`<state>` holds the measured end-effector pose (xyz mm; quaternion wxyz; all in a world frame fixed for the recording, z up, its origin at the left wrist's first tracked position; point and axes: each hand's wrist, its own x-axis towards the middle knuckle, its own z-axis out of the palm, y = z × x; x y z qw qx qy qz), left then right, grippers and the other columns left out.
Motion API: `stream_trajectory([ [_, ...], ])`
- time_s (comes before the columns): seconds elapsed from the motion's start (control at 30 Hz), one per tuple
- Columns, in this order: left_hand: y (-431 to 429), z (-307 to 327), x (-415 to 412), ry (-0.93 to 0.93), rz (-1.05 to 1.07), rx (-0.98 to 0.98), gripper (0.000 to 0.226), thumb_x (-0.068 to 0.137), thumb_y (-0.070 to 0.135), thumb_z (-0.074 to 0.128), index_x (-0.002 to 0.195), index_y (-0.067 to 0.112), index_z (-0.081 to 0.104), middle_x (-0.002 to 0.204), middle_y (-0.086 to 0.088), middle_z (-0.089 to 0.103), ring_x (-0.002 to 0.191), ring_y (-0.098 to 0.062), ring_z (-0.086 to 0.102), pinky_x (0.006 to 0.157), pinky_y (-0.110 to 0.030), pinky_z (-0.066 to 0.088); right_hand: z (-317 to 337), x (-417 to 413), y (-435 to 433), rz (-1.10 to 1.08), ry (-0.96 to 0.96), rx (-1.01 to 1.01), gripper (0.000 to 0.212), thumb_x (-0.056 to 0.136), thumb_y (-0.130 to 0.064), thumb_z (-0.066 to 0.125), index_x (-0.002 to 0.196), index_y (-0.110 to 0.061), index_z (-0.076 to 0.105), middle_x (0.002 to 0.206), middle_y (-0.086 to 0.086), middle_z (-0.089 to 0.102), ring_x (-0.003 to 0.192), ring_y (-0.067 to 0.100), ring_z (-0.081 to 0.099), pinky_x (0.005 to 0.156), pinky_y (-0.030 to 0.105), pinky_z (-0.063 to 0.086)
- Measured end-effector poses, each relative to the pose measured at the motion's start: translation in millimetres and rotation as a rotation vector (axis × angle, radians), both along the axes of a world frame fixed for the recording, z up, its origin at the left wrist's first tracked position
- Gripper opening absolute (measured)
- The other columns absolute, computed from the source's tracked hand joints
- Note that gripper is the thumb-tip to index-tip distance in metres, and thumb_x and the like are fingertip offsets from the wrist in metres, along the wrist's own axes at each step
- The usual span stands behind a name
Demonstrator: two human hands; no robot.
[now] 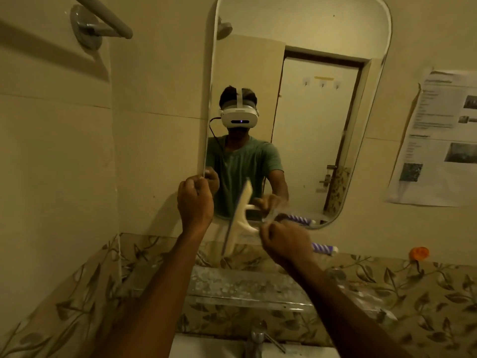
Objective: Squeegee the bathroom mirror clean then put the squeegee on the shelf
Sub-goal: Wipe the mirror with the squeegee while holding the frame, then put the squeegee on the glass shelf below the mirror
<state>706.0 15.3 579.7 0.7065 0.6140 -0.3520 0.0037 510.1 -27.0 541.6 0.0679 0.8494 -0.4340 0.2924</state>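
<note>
A tall mirror [322, 104] with rounded corners hangs on the tiled wall. My right hand [285, 245] grips the handle of a white squeegee [238, 218], whose blade stands nearly upright against the mirror's lower part, blurred by motion. My left hand [195, 202] is curled into a fist at the mirror's lower left edge; I cannot see anything in it. Below the mirror runs a glass shelf [247, 285].
A striped purple-and-white tube [324, 249] and an orange cap [419, 253] lie on the ledge under the mirror. A tap [255, 342] and basin sit at the bottom. A towel rail [103, 19] is mounted upper left; a paper poster [444, 140] hangs right.
</note>
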Motion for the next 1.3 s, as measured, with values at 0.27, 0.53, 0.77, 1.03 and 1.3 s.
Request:
stream_trajectory([
  [0.27,-1.0,6.8,-16.4,0.082,0.087,-0.017,0.039,0.101,0.024,0.034,0.117,0.000,0.060,0.120,-0.017,0.057,0.099,-0.023,0.051,0.080,-0.031,0.036,6.1,-23.3,-27.8,-0.041,0.083,0.086,0.041,0.095,-0.043,0.030,0.071,-0.024,0.058,0.071,-0.003,0.059,0.060,0.011,0.054,0.060,0.031,0.051],
  [0.53,-2.3,8.5,-20.6,0.093,0.120,0.012,0.040,0.101,0.024,0.033,0.124,0.000,0.057,0.128,-0.018,0.054,0.114,-0.030,0.052,0.084,-0.029,0.034,-6.5,-109.1,-48.7,-0.257,0.104,0.140,0.036,0.096,-0.038,0.033,0.069,-0.023,0.052,0.064,-0.002,0.051,0.056,0.012,0.048,0.049,0.025,0.036],
  [0.77,-1.9,6.3,-25.5,0.065,0.142,0.018,0.041,0.101,0.024,0.033,0.125,-0.002,0.054,0.130,-0.019,0.051,0.115,-0.033,0.051,0.084,-0.029,0.033,-25.1,-168.0,-51.0,-0.385,0.123,0.092,0.032,0.097,-0.032,0.033,0.073,-0.021,0.051,0.060,-0.004,0.049,0.053,0.011,0.043,0.044,0.024,0.028],
  [1.03,6.4,-21.1,-53.6,-0.065,0.201,-0.036,0.044,0.093,0.024,0.043,0.132,0.006,0.049,0.133,-0.014,0.047,0.121,-0.029,0.044,0.089,-0.029,0.034,-52.1,-198.6,-43.1,-0.503,0.245,-0.007,0.038,0.098,-0.038,0.035,0.118,-0.012,0.055,0.068,-0.002,0.060,0.045,0.014,0.036,0.039,0.025,0.018],
  [1.3,19.1,-67.6,-158.1,-0.357,-0.053,0.104,0.043,0.089,0.030,0.042,0.126,0.011,0.052,0.129,-0.010,0.054,0.116,-0.025,0.049,0.091,-0.029,0.035,-77.5,-238.1,8.2,-0.442,-0.384,0.040,0.050,0.101,-0.041,0.029,0.065,-0.020,0.055,0.045,-0.003,0.049,0.039,0.013,0.048,0.042,0.021,0.031],
])
